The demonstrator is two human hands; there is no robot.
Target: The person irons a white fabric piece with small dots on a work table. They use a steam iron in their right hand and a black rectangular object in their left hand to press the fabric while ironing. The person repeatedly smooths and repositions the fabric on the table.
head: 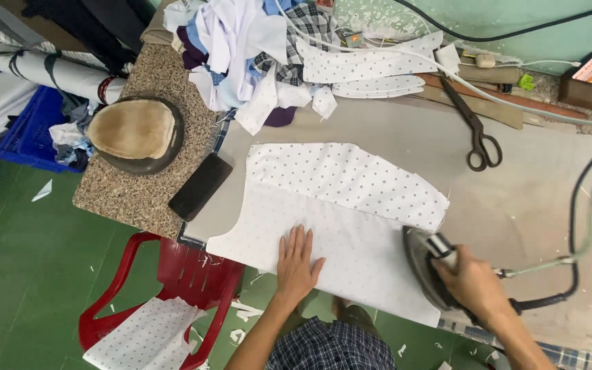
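Left hand (297, 265) lies flat, fingers spread, on the dotted white fabric (337, 205) near the ironing table's (536, 199) front edge; right hand (475, 283) grips the iron (425, 264), apparently at the fabric's right edge. Keeping the cloth taut ahead of the iron should prevent creases.

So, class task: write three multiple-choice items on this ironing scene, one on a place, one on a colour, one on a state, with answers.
1. Where do the scissors lie?
A. on the chair
B. on the table, beyond the cloth
C. on the floor

2. What colour is the chair?
A. red
B. yellow
C. white

3. What is the left hand doing?
A. gripping the scissors
B. lifting the cloth
C. lying flat on the cloth

Answers:
1 B: they lie on the grey table, above the dotted cloth.
2 A: its plastic frame is red.
3 C: fingers spread, palm down, while the right hand holds the iron.
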